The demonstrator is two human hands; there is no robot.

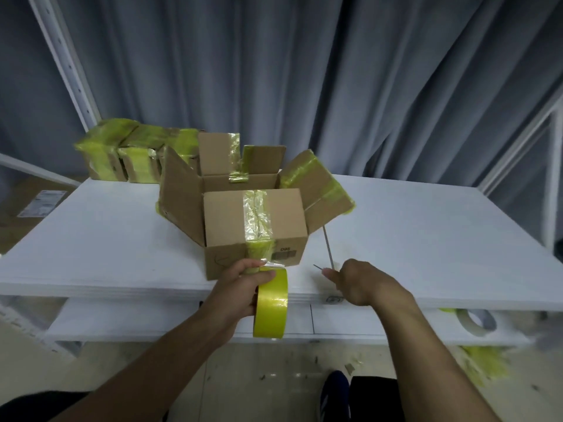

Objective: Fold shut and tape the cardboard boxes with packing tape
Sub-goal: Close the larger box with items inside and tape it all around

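Note:
A small cardboard box (231,220) stands near the front edge of the white table (411,233), its top flaps closed under a strip of yellow-green tape (257,220) that runs down its front face. My left hand (240,287) grips a roll of yellow tape (271,303) just below the box's front, with tape still stretched from roll to box. To the right, my right hand (353,281) pinches a thin metal tool (328,254) with slim blades, likely scissors, lying on the table. Behind the small box stands a larger open box (179,193) with raised flaps.
Several boxes wrapped in yellow tape (122,156) are stacked at the table's back left. A lower shelf holds a pale tape roll (472,324). Tape scraps (484,363) litter the floor at right. Grey curtains hang behind; my shoe (333,394) is below.

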